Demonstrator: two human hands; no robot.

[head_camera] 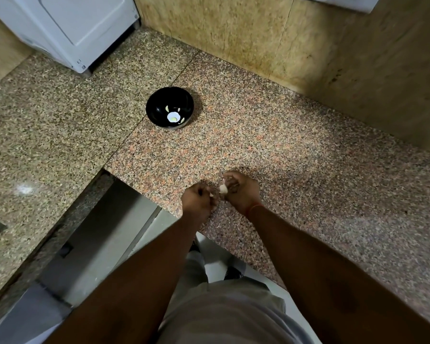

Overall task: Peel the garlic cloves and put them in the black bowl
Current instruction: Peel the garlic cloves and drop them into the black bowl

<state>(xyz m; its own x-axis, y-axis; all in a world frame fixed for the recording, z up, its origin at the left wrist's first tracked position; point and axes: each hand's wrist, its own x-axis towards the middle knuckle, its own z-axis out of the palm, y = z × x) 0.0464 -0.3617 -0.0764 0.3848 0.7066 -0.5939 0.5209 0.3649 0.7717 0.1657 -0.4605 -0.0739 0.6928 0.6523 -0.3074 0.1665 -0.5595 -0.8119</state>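
Pinching a garlic clove [223, 188] between them over the bench [296, 155] edge, right hand [241, 192] curled round it and left hand [198, 198] picking at skin, the hands sit well short of the bowl [169, 106], which lies ahead, slightly left, nearer the left hand.

Dim warm light, soft focus, wide-angle bending (strongest at edges)

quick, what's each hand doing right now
Left hand: fingers curled, pinching a small pale bit, likely garlic skin.
Right hand: curled round a garlic clove.
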